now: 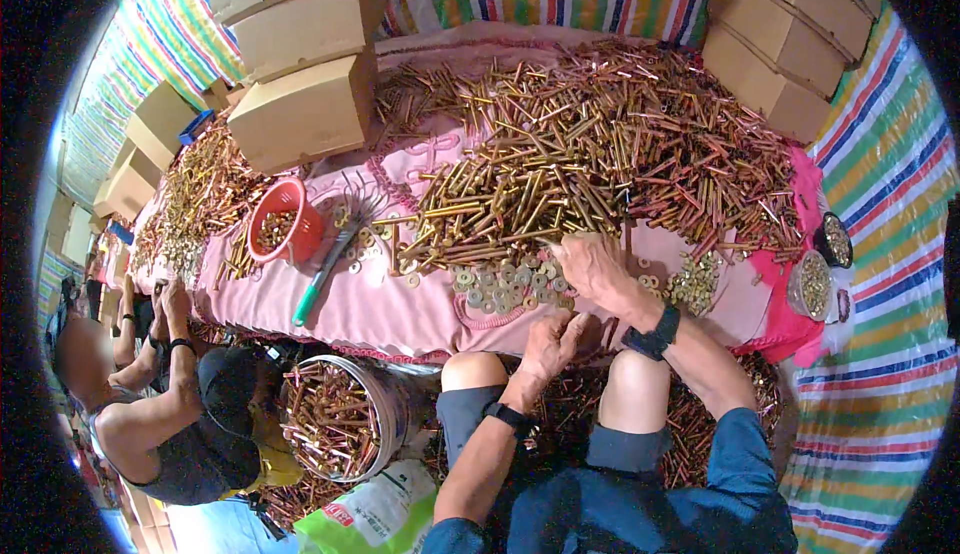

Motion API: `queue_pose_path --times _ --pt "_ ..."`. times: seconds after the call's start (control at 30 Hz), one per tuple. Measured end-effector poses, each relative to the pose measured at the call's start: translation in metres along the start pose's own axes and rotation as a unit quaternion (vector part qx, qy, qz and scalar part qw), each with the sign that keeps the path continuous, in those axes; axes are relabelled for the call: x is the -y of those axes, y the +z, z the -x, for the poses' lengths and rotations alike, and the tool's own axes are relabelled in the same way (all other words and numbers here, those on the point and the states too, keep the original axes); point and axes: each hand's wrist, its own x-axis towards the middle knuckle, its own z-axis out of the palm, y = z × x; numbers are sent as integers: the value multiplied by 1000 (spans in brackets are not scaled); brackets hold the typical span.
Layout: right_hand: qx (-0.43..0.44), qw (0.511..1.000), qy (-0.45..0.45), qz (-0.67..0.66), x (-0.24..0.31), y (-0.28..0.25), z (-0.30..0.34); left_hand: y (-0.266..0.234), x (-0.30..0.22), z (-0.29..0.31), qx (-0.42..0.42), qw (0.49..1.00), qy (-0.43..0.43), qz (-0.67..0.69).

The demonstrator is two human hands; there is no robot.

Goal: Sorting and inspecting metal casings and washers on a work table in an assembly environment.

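My left hand [548, 344] is closed at the table's front edge, thumb on top; whatever it holds is hidden. Farther up, my right hand [597, 272] reaches to the near edge of a heap of long brass-coloured bolts [560, 169], its fingers bent together. I cannot make out what is between its fingertips. Flat round washers [500, 287] lie loose on the pink cloth [400, 309], just left of my right hand. A small pile of brass-coloured nuts [697, 284] sits to the right of that hand.
A red plastic basket [298, 237] and a green-handled hand rake [322, 272] are on the left. Cardboard boxes [300, 114] stand behind. Two small bowls [812, 284] are at right. Below the table is a bucket of bolts [335, 419]; another person [165, 424] works at left.
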Motion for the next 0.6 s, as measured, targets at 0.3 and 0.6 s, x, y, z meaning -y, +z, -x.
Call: queue_pose_path --times 0.3,0.6 --pt "84 970 220 -62 31 -79 41 21 6 -1 -158 981 32 111" --pt "145 896 316 -278 36 -75 79 24 17 4 -135 982 114 -62"
